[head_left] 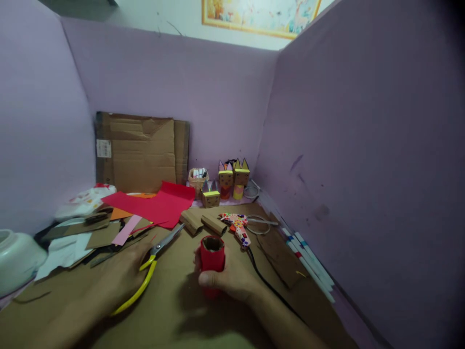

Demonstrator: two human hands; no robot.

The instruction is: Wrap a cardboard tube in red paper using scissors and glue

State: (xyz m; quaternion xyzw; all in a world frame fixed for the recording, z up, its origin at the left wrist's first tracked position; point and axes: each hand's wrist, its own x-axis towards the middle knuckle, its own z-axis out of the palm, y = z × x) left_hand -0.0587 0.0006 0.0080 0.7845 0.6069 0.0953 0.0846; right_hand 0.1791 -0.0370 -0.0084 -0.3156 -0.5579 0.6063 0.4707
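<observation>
My right hand (232, 278) is wrapped round an upright cardboard tube (212, 259) covered in red paper, its open top facing up. My left hand (132, 266) has hold of scissors (148, 283) with yellow handles by one handle. Their blades point away to the right, over the cardboard sheet, and the hand itself hides part of the grip. Just beyond the red tube lie two bare cardboard tubes (214, 225). A patterned glue gun (240, 230) lies to their right, its black cord running back towards my right forearm.
Red paper (160, 206), a pink strip (127, 230) and scraps clutter the left, near a white bowl (20, 259). Cardboard cat figures (225, 180) and a basket of markers (198, 179) stand at the back. White-barrelled markers (312, 264) line the right wall.
</observation>
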